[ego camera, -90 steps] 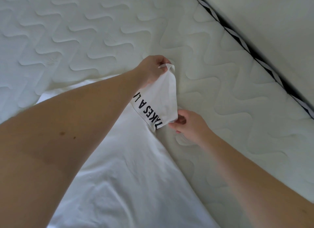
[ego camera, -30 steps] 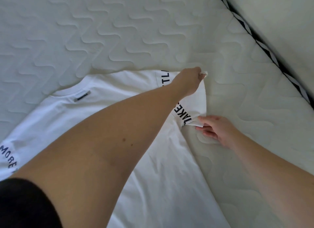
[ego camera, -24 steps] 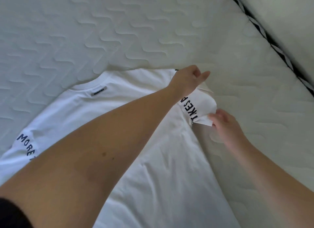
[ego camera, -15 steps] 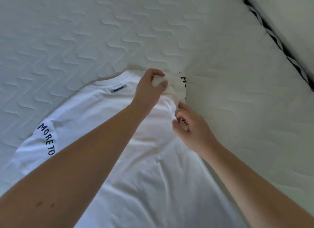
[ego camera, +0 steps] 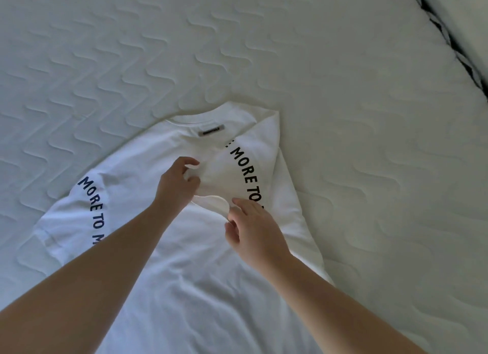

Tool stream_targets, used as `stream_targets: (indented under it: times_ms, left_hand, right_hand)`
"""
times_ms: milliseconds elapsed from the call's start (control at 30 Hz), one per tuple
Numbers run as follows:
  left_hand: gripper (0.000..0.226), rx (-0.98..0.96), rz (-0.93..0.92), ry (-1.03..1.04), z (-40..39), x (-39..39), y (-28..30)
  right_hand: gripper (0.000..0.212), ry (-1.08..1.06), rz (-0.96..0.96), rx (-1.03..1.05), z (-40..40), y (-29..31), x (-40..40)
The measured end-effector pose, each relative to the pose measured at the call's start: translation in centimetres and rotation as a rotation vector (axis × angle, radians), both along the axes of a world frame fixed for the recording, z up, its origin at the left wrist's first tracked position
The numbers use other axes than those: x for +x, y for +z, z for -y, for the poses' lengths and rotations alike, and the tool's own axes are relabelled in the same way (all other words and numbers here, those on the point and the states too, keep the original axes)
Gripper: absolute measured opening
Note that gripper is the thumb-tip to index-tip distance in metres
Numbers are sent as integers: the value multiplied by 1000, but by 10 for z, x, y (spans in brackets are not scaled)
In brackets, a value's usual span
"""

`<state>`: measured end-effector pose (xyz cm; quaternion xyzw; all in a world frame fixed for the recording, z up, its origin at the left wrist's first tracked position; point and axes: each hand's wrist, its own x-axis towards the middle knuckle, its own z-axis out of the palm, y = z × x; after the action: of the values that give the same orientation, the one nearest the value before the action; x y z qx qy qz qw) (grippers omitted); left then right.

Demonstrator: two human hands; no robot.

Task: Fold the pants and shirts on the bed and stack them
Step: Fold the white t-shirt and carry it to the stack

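Head view: a white shirt (ego camera: 184, 248), judged light and limp, is spread on the mattress (ego camera: 264, 49), its right sleeve (ego camera: 250, 168) folded inward, cuff pinched by the left hand (ego camera: 175, 187) and right hand (ego camera: 250, 232), best held at hems.

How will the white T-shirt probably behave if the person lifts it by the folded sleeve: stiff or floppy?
Probably floppy: the white T-shirt wrinkles softly on the mattress, and the sleeve bends over where the left hand and right hand pinch it. It looks thin, so likely light. Lifted by one point, it would likely sag and unfold.
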<state>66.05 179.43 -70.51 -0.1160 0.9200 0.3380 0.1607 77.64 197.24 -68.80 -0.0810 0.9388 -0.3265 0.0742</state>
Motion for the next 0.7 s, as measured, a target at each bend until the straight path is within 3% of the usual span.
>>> stream_targets:
  times_ms: [133, 333, 433, 633, 700]
  left_hand:
    - [29, -233, -109, -130, -15, -10, -7]
    - [39, -157, -179, -478, -89, -60, -10]
    - [45, -208, -190, -576, -125, -84, -10]
    - [45, -400, -1, -545, -166, -124, -9]
    - [39, -293, 73, -561, -169, -132, -11]
  right_hand:
    - [10, 20, -27, 18, -5, -10, 2]
    - [22, -153, 9, 23, -28, -23, 4]
    - [38, -273, 88, 97, -50, -29, 4]
    - [52, -491, 266, 107, -77, -36, -7]
    - [45, -553, 321, 15, -84, -40, -13]
